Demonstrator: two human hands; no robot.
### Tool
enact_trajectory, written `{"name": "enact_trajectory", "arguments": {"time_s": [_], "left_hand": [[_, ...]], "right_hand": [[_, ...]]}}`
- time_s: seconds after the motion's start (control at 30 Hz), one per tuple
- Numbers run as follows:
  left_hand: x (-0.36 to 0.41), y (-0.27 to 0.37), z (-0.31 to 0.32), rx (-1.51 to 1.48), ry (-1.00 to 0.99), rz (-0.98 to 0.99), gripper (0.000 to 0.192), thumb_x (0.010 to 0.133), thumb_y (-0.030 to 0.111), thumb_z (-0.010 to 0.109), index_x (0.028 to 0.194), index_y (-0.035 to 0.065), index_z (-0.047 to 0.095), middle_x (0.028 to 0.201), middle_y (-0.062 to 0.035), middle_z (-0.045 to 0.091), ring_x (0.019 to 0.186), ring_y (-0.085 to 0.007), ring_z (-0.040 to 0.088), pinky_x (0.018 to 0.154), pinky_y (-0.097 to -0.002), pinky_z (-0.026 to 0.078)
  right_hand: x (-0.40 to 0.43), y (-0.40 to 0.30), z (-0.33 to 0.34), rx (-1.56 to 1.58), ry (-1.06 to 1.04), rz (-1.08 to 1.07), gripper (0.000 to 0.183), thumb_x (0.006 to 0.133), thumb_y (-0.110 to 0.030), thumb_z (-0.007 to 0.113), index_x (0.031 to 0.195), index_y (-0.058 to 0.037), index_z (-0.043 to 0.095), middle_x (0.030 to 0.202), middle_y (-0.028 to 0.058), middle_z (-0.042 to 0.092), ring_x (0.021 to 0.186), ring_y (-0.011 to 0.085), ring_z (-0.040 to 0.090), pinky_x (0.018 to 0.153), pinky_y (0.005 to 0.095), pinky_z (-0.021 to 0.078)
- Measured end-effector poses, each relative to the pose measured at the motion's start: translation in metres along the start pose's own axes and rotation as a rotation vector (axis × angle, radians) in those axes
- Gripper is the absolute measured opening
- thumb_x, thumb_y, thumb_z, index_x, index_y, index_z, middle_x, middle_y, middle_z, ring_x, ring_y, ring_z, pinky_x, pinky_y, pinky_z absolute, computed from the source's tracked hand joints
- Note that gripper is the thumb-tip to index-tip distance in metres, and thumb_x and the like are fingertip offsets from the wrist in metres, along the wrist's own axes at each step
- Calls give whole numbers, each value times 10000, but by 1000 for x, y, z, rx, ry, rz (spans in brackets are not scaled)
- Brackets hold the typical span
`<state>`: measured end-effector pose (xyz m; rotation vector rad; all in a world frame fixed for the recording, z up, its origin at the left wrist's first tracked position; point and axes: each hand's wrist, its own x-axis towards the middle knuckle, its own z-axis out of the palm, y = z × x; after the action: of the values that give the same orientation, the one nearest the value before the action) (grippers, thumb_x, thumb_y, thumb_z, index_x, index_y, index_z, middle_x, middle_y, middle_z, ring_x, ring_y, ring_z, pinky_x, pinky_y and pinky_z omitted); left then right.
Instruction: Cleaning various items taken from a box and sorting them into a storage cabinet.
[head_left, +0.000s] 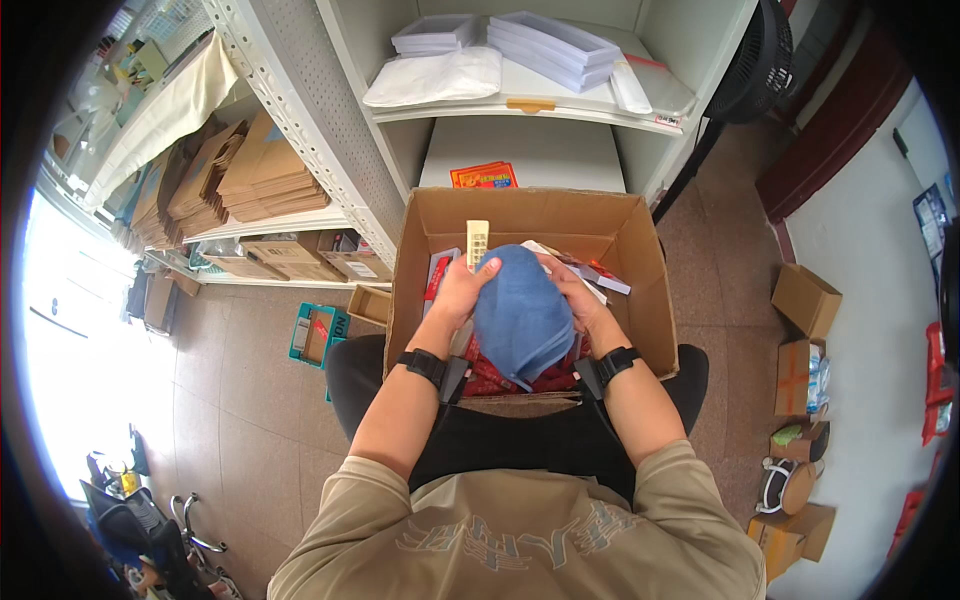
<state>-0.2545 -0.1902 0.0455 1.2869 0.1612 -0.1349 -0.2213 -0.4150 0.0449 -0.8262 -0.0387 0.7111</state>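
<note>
My left hand (459, 294) and my right hand (576, 292) grip a blue cloth (519, 315) from its two sides, above an open cardboard box (540, 210). The cloth bulges and hangs to a point at its near end; whether something is wrapped inside cannot be seen. A slim cream-coloured piece (477, 236) with writing sticks up beyond my left fingers; I cannot tell whether they hold it. Within the box lie several red packets (487, 381), a red-and-white carton (436, 281) at the left and a white carton (615, 282) at the right.
Past the box stands a white shelf unit (525, 142) with stacked white trays (555, 49) and a white folded bag (435, 77). Flattened cardboard (270, 172) fills a rack at left. A teal crate (316, 334) lies on the floor; a black fan (754, 64) and cardboard boxes (806, 300) are at right.
</note>
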Motion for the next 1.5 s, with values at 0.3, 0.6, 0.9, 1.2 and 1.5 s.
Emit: {"name": "enact_trajectory", "arguments": {"time_s": [0.3,0.6,0.9,1.2,1.5], "left_hand": [[-1,19,-26,84,-100,26,313,814,49,848,1018,70,611,926,0,646,832,-120,631,804,-309,542],[-5,9,0,487,-329,77,406,850,-13,767,1234,10,640,1243,-55,658,1116,-148,614,998,-322,497],[-1,0,2,442,-271,17,364,978,133,685,1304,6,584,1143,-50,678,1047,-133,621,939,-318,513],[-2,3,2,614,-22,307,240,947,169,723,1073,-20,647,965,-84,702,894,-228,657,835,-374,520],[0,1,12,1043,322,747,410,843,254,808,1109,-7,638,1152,-196,598,1029,-423,591,846,-463,509]], "right_hand": [[10,0,-25,-1006,-31,-207,242,766,153,598,956,24,678,937,16,673,880,134,590,813,291,478],[-3,4,-16,-200,-235,-73,144,921,19,692,1063,-6,707,1015,53,720,987,162,673,886,302,553],[25,27,-32,-446,65,-471,242,1003,-184,656,1192,-34,648,1205,98,681,1056,145,666,897,270,548],[8,21,-2,-834,176,-411,494,908,-277,777,1277,13,624,1145,123,707,1036,206,665,918,356,515],[2,10,1,-525,158,-206,413,1014,-349,639,1215,11,665,1114,81,725,959,153,685,859,300,529]]}}
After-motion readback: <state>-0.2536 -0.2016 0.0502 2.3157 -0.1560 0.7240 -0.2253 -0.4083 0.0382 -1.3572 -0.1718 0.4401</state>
